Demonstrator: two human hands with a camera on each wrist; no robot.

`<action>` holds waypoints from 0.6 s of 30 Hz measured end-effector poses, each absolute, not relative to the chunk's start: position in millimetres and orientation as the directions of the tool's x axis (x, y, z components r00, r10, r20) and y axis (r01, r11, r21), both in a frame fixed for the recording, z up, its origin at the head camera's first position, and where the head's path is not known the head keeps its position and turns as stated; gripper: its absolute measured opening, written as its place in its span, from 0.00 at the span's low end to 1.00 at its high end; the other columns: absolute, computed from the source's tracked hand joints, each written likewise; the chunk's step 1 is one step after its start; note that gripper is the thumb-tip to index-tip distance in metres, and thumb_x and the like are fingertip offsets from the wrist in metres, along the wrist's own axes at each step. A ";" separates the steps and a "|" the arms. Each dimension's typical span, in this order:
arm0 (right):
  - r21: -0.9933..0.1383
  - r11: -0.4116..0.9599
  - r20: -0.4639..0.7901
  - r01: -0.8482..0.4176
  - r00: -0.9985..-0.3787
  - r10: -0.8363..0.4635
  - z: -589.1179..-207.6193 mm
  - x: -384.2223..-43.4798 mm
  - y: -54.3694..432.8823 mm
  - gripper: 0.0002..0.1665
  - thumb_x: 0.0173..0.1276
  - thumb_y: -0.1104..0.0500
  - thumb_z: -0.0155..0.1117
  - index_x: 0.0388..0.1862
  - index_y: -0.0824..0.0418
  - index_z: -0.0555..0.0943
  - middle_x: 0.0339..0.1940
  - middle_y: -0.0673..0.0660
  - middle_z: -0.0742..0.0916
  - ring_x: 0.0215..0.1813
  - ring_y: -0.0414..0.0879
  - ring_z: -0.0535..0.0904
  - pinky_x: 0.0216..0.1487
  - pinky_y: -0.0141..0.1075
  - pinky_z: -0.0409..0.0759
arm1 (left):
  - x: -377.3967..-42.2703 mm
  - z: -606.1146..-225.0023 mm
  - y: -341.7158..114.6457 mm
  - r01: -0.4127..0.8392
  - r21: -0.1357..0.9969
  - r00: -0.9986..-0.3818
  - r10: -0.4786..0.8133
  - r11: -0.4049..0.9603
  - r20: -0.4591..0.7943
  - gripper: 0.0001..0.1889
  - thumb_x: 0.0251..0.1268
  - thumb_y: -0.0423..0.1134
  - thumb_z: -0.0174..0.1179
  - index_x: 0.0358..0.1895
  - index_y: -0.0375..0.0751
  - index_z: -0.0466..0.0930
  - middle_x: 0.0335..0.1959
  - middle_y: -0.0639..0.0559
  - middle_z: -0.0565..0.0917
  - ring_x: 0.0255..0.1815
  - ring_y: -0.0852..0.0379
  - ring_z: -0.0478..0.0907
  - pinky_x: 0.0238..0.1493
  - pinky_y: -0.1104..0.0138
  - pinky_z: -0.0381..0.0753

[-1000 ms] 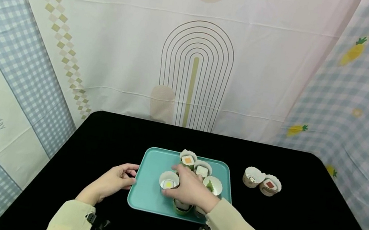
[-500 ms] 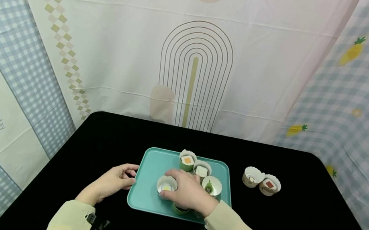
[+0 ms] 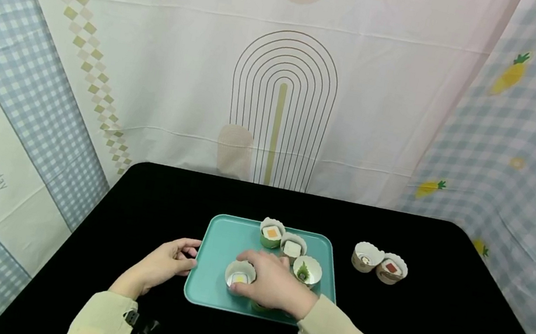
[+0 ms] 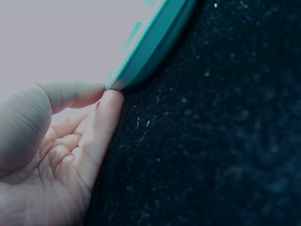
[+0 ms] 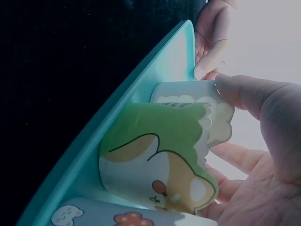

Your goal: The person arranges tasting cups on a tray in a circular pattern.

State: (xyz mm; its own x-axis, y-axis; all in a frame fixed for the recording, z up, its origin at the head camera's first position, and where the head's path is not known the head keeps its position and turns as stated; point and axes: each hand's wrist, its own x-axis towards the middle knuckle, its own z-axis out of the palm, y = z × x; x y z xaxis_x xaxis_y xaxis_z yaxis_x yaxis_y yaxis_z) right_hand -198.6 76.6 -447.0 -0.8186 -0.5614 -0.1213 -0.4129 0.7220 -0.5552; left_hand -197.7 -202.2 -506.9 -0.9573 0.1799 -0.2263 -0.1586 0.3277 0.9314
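Note:
My left hand (image 3: 161, 264) pinches the left rim of the teal tray (image 3: 218, 241) between thumb and finger. My right hand (image 3: 275, 283) grips a white scalloped paper baking cup (image 3: 241, 268), which holds a small white piece with a yellow centre. In the right wrist view, the thumb touches that cup (image 5: 183, 89) near its rim. Beside it, close to the palm, stands a green baking cup (image 5: 155, 127) with a cartoon dog. Another printed cup (image 5: 101, 212) shows at the bottom of that view. From the head, the right hand hides part of the tray's cups.
Further cups on the tray hold an orange-topped piece (image 3: 272, 232), a white piece (image 3: 292, 248) and a green leafy piece (image 3: 303, 271). Two more baking cups (image 3: 366, 257) stand together on the black table (image 3: 177, 199) to the right. Patterned cloth hangs behind and at both sides.
My right hand has moved the gripped cup a short way toward me and slightly left across the tray. The left hand stays at the tray's rim.

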 end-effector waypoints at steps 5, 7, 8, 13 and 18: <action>-0.553 0.725 -0.124 -0.411 -0.820 -0.559 -447.0 -197.9 76.9 0.34 0.68 0.43 0.75 0.68 0.55 0.80 0.65 0.57 0.85 0.64 0.55 0.80 0.59 0.57 0.67 | -197.4 -506.3 -202.5 -0.162 0.930 -0.956 0.179 0.330 -0.231 0.26 0.76 0.33 0.61 0.75 0.39 0.72 0.54 0.43 0.78 0.46 0.52 0.80 0.52 0.58 0.88; -0.559 0.721 -0.121 -0.409 -0.820 -0.559 -446.4 -197.7 77.7 0.36 0.68 0.42 0.75 0.70 0.55 0.79 0.64 0.58 0.85 0.64 0.56 0.80 0.60 0.57 0.67 | -197.2 -505.9 -202.7 -0.166 0.929 -0.956 0.176 0.330 -0.233 0.26 0.76 0.32 0.61 0.75 0.39 0.72 0.54 0.43 0.78 0.46 0.52 0.80 0.52 0.58 0.88; -0.569 0.716 -0.119 -0.404 -0.821 -0.558 -445.6 -197.7 78.4 0.37 0.68 0.42 0.75 0.71 0.56 0.79 0.63 0.58 0.85 0.63 0.56 0.79 0.61 0.57 0.67 | -197.2 -505.7 -202.7 -0.167 0.929 -0.956 0.175 0.330 -0.234 0.26 0.76 0.32 0.61 0.75 0.39 0.72 0.54 0.43 0.78 0.45 0.52 0.80 0.52 0.58 0.88; -0.648 0.671 -0.088 -0.359 -0.840 -0.535 -437.8 -199.6 88.3 0.39 0.70 0.42 0.74 0.73 0.58 0.76 0.64 0.61 0.84 0.66 0.59 0.78 0.69 0.66 0.62 | -196.9 -505.4 -202.4 -0.166 0.929 -0.957 0.173 0.331 -0.233 0.26 0.76 0.32 0.60 0.75 0.39 0.72 0.53 0.43 0.78 0.45 0.53 0.80 0.52 0.58 0.88; -0.686 0.655 -0.010 -0.318 -0.896 -0.445 -431.2 -205.3 112.3 0.40 0.70 0.43 0.74 0.75 0.59 0.75 0.67 0.61 0.83 0.70 0.59 0.77 0.75 0.70 0.58 | -197.0 -504.8 -202.8 -0.165 0.929 -0.955 0.180 0.331 -0.234 0.26 0.76 0.32 0.60 0.75 0.38 0.72 0.54 0.43 0.78 0.45 0.53 0.81 0.52 0.58 0.88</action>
